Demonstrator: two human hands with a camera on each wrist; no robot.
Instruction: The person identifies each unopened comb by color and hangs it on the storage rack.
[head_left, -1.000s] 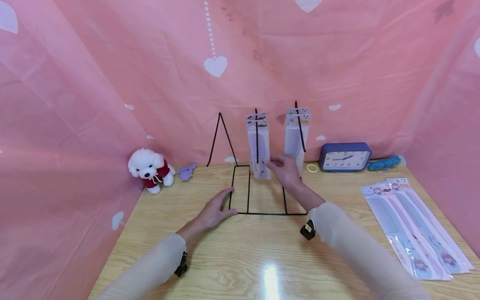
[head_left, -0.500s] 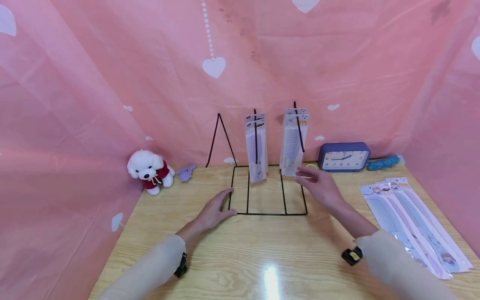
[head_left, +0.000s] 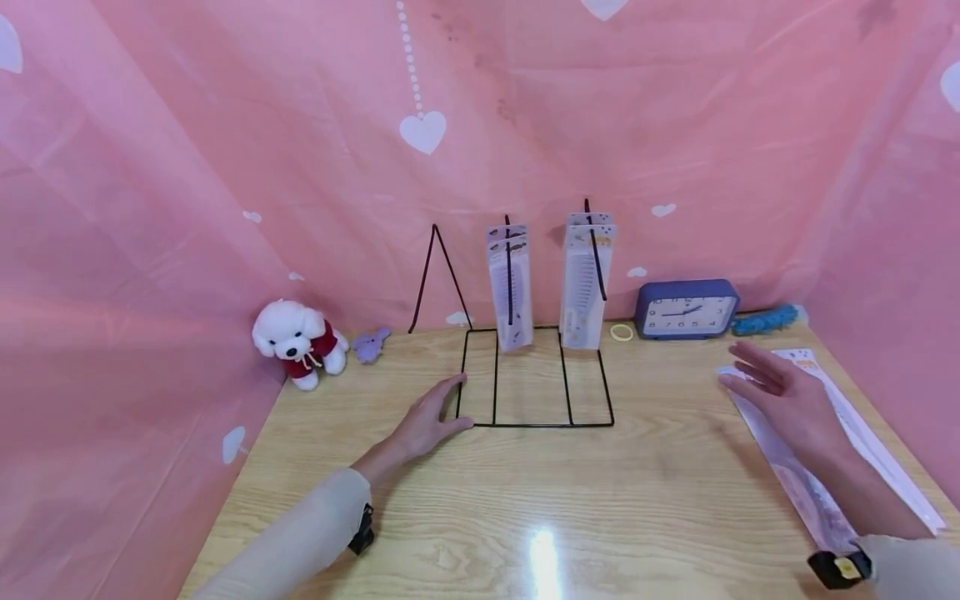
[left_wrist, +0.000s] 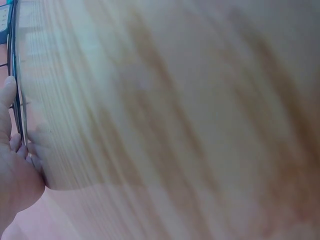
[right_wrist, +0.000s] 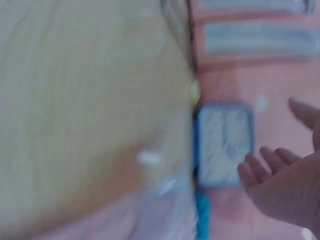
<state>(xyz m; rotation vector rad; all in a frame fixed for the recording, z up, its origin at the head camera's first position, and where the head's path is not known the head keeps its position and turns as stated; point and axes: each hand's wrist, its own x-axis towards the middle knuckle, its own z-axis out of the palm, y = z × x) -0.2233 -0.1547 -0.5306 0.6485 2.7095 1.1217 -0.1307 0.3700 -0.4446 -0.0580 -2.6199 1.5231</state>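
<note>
We think this is a small play shop set up at home. Pink cloth with hearts (head_left: 423, 132) hangs all around. In the middle a wire rack (head_left: 525, 333) shows packed combs (head_left: 510, 283) (like a real store). A toy dog (head_left: 298, 340) sits left, a clock (head_left: 686, 309) right.

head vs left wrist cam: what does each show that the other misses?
Head only: right hand open over the packaged combs, comb packs hanging on the rack's hooks, the blue clock, the white toy dog. Left wrist only: a blurred close-up of the wood grain beside the wire. Both: left hand resting on the black wire rack, and the wooden table.
</note>
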